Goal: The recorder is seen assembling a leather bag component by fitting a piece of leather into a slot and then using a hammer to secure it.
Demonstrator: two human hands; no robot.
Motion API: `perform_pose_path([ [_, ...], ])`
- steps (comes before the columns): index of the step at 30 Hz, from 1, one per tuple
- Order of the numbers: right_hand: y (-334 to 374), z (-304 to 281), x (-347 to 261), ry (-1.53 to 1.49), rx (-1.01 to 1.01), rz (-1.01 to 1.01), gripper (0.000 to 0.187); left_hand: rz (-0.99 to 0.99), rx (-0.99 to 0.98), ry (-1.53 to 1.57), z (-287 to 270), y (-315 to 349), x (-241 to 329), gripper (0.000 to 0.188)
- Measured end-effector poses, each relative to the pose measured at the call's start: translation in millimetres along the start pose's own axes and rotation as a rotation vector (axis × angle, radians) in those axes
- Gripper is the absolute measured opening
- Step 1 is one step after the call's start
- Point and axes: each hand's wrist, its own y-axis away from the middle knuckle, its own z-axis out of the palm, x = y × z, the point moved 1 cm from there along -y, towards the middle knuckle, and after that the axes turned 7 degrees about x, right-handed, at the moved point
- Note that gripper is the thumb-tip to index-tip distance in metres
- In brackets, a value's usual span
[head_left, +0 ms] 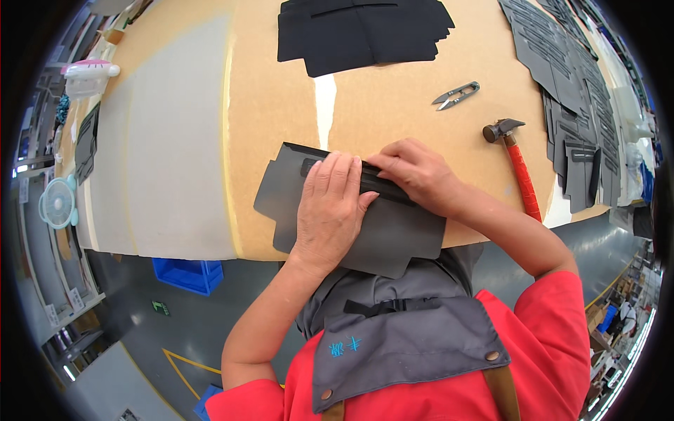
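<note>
Grey panel (401, 237): lay on the bench (270, 91) at its near edge, beneath both hands, with the nearest flap reaching past that edge over the apron (414, 337).
Black strip (385, 186): ran slightly aslant across the panel, towards its far side, partly covered by fingers.
Left grip (328, 207): rested palm down, fingers together and straight, over strip and panel; released, clasping nothing.
Right grip (423, 177): bent its fingertips onto the strip's far edge, just beside the left fingers; could not tell whether pinching or merely pressing.
Holding down: seemed best done with flat, even weight from the left palm, firm enough to prevent skewing, light enough to avoid creases.
Strip edge: appeared to call for small, close-set moves of the right fingertips, aiming for a straight line without ripples.
Overhanging flap: probably deserved watching, being liable to drag the panel askew if nudged.
Hammer (521, 172) and snips (456, 95): lay well apart from the panel, best left there meanwhile.
</note>
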Motion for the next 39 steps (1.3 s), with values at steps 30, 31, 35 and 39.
perform_pose_path([
  [30, 31.6, -24.2, 1.6, -0.098, 0.108, 0.170, 0.038, 0.020, -0.086, -0.129, 5.9, 2.5, 30.6, 0.053],
  [31, 35.9, -27.3, 3.6, -0.070, 0.095, 0.133, 0.037, 0.020, -0.083, -0.129, 6.9, 2.1, 31.4, 0.053],
  [35, 35.2, -36.0, -4.3, 0.082, -0.024, -0.035, 0.033, 0.005, -0.086, -0.040, 11.7, 3.8, 36.7, 0.055],
  [39, 43.7, -35.6, -3.8, -0.052, 0.076, 0.168, 0.032, 0.015, -0.079, -0.096, 14.0, 5.4, 43.9, 0.059],
])
